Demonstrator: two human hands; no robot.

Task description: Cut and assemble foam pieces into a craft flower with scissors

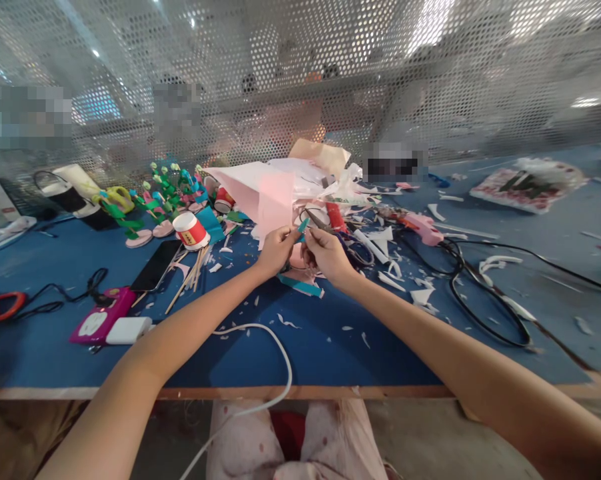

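A small teal paper piece [303, 225] is held up over the middle of the blue table. My left hand [276, 251] pinches it from one side. Close beside, my right hand [329, 255] has its fingertips closed at the paper's other edge; the exact grip is partly hidden. Below the hands lie a teal paper strip [301, 286] and some pink scraps. Just behind them stands a pink paper sheet [275, 203], part of a heap of paper. Scissors [359, 250] with dark blue handles rest right of my right hand.
A red and white paper cup [191, 231], thin wooden sticks [186, 283] and a black phone [156, 267] lie to the left, near green paper plants [173, 190]. A magenta power socket [103, 317] has a white cable. Right are a pink glue gun [423, 228] and black cord [455, 283].
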